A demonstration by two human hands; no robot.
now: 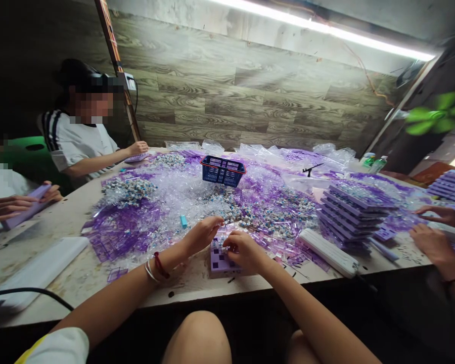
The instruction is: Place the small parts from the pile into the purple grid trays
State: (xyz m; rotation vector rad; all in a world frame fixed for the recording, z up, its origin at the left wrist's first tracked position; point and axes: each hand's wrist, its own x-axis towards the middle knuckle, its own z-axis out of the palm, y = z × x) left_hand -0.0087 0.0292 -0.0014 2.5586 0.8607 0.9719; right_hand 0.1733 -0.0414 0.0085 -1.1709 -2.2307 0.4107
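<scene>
A purple tray (217,263) with dark square openings lies flat at the table's near edge. Over its right part is my right hand (242,248), thumb and fingers pinched together on something too small to name. My left hand (203,233) is just beyond the tray's upper left corner, its fingers bent together above the loose parts; what they hold, if anything, is hidden. Small white and blue parts (227,207) lie heaped behind both hands, among clear and purple plastic pieces (125,230). A turquoise piece (183,221) rests left of my left hand.
Farther back stands a dark blue basket (223,173) with a red rim. Stacked purple trays (349,215) and a white power strip (328,253) are on the right. Another strip (41,270) lies left. Other people's hands work at both sides.
</scene>
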